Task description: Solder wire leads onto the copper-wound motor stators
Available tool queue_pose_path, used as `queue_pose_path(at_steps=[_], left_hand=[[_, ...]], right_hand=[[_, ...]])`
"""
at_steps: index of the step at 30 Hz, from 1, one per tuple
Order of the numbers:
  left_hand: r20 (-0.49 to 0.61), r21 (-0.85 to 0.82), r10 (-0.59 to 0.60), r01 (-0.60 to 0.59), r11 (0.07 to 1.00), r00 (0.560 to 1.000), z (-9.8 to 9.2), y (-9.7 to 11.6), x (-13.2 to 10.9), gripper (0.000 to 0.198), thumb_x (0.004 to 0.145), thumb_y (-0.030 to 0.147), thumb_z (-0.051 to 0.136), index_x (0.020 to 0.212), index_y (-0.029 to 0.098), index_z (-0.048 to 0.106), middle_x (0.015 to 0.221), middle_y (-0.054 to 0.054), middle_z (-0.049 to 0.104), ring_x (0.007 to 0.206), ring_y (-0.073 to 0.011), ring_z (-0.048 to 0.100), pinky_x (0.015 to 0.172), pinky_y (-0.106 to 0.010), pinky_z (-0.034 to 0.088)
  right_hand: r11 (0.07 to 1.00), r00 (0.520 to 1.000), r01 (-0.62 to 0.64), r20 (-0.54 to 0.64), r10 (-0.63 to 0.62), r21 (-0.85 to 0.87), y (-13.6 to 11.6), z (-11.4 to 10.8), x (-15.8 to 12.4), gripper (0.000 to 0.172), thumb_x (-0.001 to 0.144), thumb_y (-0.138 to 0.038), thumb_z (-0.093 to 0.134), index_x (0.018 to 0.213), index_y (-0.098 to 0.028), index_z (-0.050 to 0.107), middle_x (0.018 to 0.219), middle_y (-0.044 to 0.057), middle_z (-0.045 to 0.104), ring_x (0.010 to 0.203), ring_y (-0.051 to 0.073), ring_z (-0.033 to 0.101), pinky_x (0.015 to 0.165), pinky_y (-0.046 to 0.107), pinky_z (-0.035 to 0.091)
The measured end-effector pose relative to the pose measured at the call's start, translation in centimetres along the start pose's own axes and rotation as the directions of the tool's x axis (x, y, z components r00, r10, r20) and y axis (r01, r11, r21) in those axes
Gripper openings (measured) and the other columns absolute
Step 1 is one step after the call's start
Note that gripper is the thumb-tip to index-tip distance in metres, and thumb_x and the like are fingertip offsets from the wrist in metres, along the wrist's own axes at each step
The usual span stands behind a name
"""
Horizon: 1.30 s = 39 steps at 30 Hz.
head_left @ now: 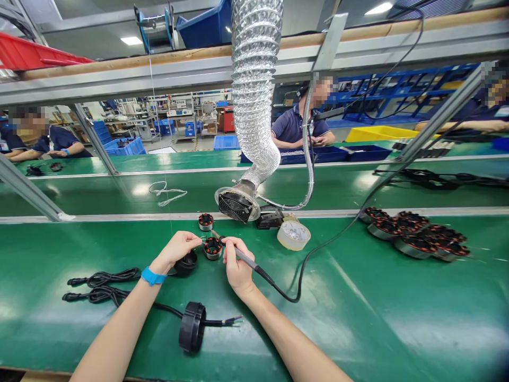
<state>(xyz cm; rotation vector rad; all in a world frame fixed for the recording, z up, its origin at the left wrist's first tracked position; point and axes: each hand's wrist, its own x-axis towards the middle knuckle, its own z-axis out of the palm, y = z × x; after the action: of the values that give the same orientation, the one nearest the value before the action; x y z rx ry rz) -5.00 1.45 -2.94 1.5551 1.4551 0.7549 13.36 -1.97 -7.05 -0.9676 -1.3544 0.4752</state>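
Two bare hands work close together on a green worktop (358,318), either side of a copper-wound ring (212,248) that sits flat, its windings facing up. A second wound ring (205,222) stands just behind it. The left hand (181,248) comes in from the left, palm turned down, thumb and forefinger pinched narrow on what looks like fine wire (204,238) at the ring's edge, probably to steady it; where the strand leads is too small to tell. The right hand (238,265) holds a soldering iron (243,257) like a pen, its grip closed around the handle near the front, likely for fine control. The tip points left, just above the ring's far edge; whether it touches cannot be told. Both forearms reach inward from the near edge, and the left wrist wears a blue strap (153,276). Behind the rings hangs a round fan (237,206) on a silver duct (254,85), apparently set there to draw fumes off. The iron's cord (304,270) loops away to the right, out of the hands' way. A black cap (186,263) lies beside the ring, partly behind the left hand; another cap (192,327), threaded with a cable, stands on edge nearer the viewer.
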Motion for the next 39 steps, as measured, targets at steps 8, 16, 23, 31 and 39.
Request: queue_pose_path(at_steps=[8, 16, 23, 31, 39], left_hand=[[0.004, 0.005, 0.01, -0.01, 1.0, 1.0, -0.1, -0.2, 0.2, 0.04, 0.07, 0.052, 0.063, 0.069, 0.011, 0.066, 0.052, 0.003, 0.045, 0.052, -0.0102, 0.032, 0.052, -0.025, 0.02], [0.009, 0.024, -0.012, 0.011, 1.0, 1.0, -0.3, 0.8, -0.3, 0.04, 0.068, 0.052, 0.066, 0.07, 0.011, 0.067, 0.051, 0.003, 0.047, 0.051, -0.0106, 0.035, 0.051, -0.025, 0.022], [0.141, -0.038, -0.005, 0.011, 0.999, 0.99, -1.8, -0.2, 0.0, 0.038, 0.065, 0.044, 0.074, 0.083, 0.011, 0.07, 0.063, 0.001, 0.057, 0.057, -0.0106, 0.042, 0.054, -0.024, 0.025], [0.224, 0.014, -0.053, 0.051, 0.999, 0.973, -3.4, -1.1, 0.4, 0.034, 0.067, 0.046, 0.073, 0.068, 0.014, 0.06, 0.057, 0.004, 0.051, 0.052, -0.0093, 0.037, 0.052, -0.024, 0.022], [0.216, -0.072, -0.07, 0.088, 0.994, 0.974, -3.5, -0.9, 0.2, 0.033, 0.063, 0.043, 0.075, 0.074, 0.014, 0.064, 0.063, 0.001, 0.056, 0.058, -0.0112, 0.042, 0.055, -0.023, 0.028]], right_hand=[[0.971, 0.984, 0.173, 0.069, -0.163, -0.168, 0.0, 0.2, 0.3, 0.021, 0.095, -0.024, 0.044, 0.097, -0.02, 0.065, 0.091, 0.006, 0.071, 0.082, 0.019, 0.067, 0.079, 0.033, 0.051], [0.964, 0.967, 0.111, 0.252, -0.047, -0.243, 1.2, 1.1, 0.4, 0.052, 0.081, -0.028, 0.068, 0.129, -0.022, 0.05, 0.114, 0.01, 0.061, 0.101, 0.024, 0.061, 0.087, 0.038, 0.051], [0.987, 0.925, 0.076, 0.38, -0.018, -0.138, 2.6, 1.2, 0.7, 0.063, 0.077, -0.015, 0.067, 0.135, -0.028, 0.045, 0.123, 0.008, 0.053, 0.11, 0.023, 0.058, 0.096, 0.038, 0.048], [0.996, 0.916, 0.058, 0.401, -0.024, -0.074, 2.6, 0.5, 1.8, 0.065, 0.073, -0.015, 0.071, 0.133, -0.027, 0.047, 0.121, 0.007, 0.053, 0.107, 0.022, 0.058, 0.097, 0.039, 0.047], [0.995, 0.916, 0.043, 0.401, -0.004, -0.089, 2.9, 0.5, 1.7, 0.065, 0.074, -0.016, 0.072, 0.133, -0.027, 0.047, 0.119, 0.007, 0.053, 0.106, 0.022, 0.059, 0.097, 0.039, 0.048]])
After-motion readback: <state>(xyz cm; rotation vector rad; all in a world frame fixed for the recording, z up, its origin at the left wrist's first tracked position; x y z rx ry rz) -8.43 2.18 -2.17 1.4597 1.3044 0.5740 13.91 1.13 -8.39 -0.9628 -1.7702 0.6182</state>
